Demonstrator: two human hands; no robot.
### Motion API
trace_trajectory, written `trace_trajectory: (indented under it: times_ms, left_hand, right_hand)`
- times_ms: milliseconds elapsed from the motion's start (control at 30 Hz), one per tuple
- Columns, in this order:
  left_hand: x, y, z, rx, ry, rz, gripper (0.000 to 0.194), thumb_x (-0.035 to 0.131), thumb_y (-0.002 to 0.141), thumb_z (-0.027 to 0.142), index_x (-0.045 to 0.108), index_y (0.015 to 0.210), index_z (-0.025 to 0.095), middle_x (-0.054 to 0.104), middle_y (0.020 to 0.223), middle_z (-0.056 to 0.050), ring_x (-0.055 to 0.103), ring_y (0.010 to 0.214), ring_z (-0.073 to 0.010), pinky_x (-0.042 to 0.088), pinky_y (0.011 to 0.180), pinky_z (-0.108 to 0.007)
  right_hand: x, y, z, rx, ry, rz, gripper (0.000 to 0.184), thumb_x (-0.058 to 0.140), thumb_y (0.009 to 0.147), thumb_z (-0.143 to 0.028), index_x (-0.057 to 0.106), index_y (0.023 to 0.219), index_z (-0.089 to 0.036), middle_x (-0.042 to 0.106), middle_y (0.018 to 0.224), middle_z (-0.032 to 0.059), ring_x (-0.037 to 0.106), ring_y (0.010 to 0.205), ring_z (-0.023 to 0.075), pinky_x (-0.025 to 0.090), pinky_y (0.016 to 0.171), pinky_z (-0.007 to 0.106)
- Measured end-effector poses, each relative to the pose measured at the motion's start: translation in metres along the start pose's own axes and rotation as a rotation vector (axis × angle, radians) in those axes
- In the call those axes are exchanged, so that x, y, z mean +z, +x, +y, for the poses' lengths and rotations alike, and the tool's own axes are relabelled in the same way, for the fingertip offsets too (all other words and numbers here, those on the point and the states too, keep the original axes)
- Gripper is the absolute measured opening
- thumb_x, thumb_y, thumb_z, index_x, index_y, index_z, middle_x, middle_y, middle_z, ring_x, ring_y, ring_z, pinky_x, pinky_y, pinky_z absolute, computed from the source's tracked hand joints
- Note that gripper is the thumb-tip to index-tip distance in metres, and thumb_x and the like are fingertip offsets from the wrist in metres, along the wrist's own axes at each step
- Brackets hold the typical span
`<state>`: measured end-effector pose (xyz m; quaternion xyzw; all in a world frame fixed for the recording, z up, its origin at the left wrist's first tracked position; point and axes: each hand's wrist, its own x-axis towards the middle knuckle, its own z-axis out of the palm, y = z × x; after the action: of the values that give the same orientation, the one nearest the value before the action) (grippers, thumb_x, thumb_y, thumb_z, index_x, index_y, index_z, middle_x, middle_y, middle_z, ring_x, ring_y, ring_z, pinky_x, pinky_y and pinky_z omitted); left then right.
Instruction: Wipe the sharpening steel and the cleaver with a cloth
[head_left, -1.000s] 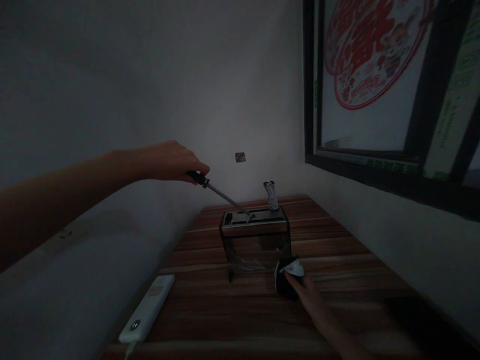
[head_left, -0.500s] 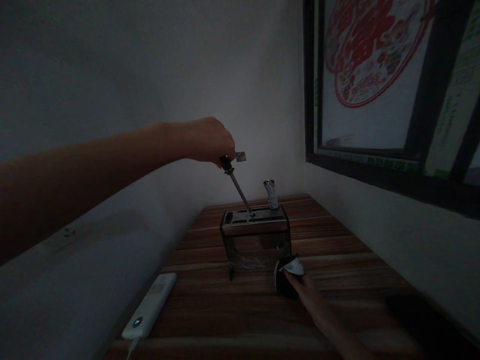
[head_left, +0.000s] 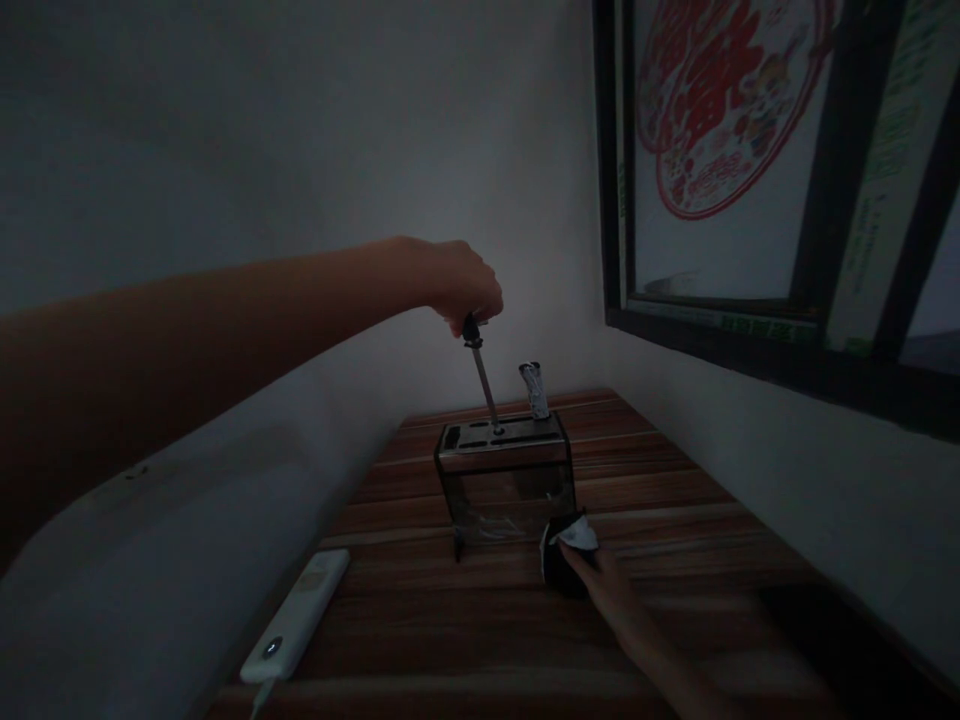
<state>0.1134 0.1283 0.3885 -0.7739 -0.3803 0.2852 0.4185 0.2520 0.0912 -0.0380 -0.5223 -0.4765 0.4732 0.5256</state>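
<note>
My left hand (head_left: 469,285) is closed round the black handle of a thin grey rod (head_left: 485,385). The rod leans slightly, and its lower end meets a round spot in the top panel of a clear-sided box (head_left: 510,490) with dark edges. On the panel's far right end stands a crinkled whitish tube (head_left: 535,390). At the box's near right corner, my right hand (head_left: 596,570) grips a black object with a white flap (head_left: 562,568). Its exact kind is too dark to make out.
A white power strip-like device with a cable (head_left: 296,618) lies at the left of the wooden table (head_left: 450,640). A dark flat object (head_left: 832,640) is at the right. Walls enclose the table, with a dark-framed window (head_left: 720,320) on the right.
My left hand has moved right and the rod stands more upright, its lower end still at the same spot on the box. My right hand keeps its grip; the view has shifted slightly.
</note>
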Motion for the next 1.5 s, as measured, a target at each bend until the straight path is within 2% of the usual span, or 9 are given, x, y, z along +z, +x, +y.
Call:
trace_trajectory:
  times_ms: [200, 400, 533, 667, 1000, 1500]
  left_hand:
    - [0.002, 0.011, 0.017, 0.013, 0.013, -0.052, 0.024, 0.072, 0.064, 0.027, 0.069, 0.088, 0.023, 0.068, 0.081, -0.004, 0.058, 0.078, -0.0213, 0.033, 0.066, -0.028]
    - [0.019, 0.027, 0.041, 0.071, -0.100, -0.098, 0.018, 0.077, 0.059, 0.023, 0.072, 0.076, 0.023, 0.070, 0.082, -0.006, 0.057, 0.076, -0.0210, 0.032, 0.064, -0.028]
    - [0.029, 0.035, 0.055, 0.071, -0.149, -0.089, 0.016, 0.079, 0.058, 0.019, 0.073, 0.072, 0.023, 0.071, 0.082, -0.007, 0.057, 0.075, -0.0205, 0.032, 0.065, -0.029]
    - [0.041, 0.042, 0.063, 0.117, -0.139, -0.094, 0.013, 0.079, 0.058, 0.022, 0.073, 0.069, 0.023, 0.072, 0.079, -0.007, 0.057, 0.071, -0.0197, 0.032, 0.062, -0.027]
    - [0.069, 0.051, 0.086, 0.199, -0.155, -0.066, 0.013, 0.078, 0.060, 0.024, 0.074, 0.073, 0.021, 0.073, 0.084, -0.010, 0.062, 0.072, -0.0211, 0.034, 0.058, -0.026]
    - [0.074, 0.053, 0.103, 0.237, -0.227, -0.011, 0.026, 0.080, 0.058, 0.018, 0.072, 0.082, 0.019, 0.073, 0.081, -0.009, 0.065, 0.077, -0.0223, 0.037, 0.054, -0.024]
  right_hand:
    - [0.000, 0.003, 0.002, -0.038, -0.008, -0.017, 0.054, 0.063, 0.058, -0.057, 0.069, 0.089, -0.013, 0.071, 0.099, 0.0147, 0.060, 0.104, 0.0349, 0.040, 0.095, 0.045]
    - [0.000, 0.001, 0.000, -0.003, -0.016, -0.002, 0.054, 0.065, 0.056, -0.058, 0.069, 0.087, -0.014, 0.071, 0.097, 0.0142, 0.060, 0.104, 0.0361, 0.041, 0.094, 0.047]
    - [0.000, -0.001, -0.003, -0.019, -0.006, 0.019, 0.058, 0.066, 0.056, -0.057, 0.067, 0.093, -0.013, 0.068, 0.107, 0.0151, 0.056, 0.109, 0.0349, 0.037, 0.098, 0.046]
    - [0.000, -0.003, -0.007, -0.034, -0.025, -0.006, 0.059, 0.063, 0.057, -0.059, 0.067, 0.093, -0.013, 0.067, 0.107, 0.0166, 0.054, 0.113, 0.0350, 0.035, 0.101, 0.045]
    - [0.001, -0.001, 0.000, -0.010, -0.020, -0.004, 0.057, 0.063, 0.059, -0.057, 0.066, 0.094, -0.012, 0.069, 0.104, 0.0158, 0.058, 0.107, 0.0352, 0.039, 0.096, 0.046]
    - [0.001, 0.000, 0.001, -0.031, -0.021, 0.020, 0.051, 0.064, 0.059, -0.053, 0.068, 0.092, -0.014, 0.069, 0.103, 0.0141, 0.057, 0.109, 0.0344, 0.038, 0.098, 0.046]
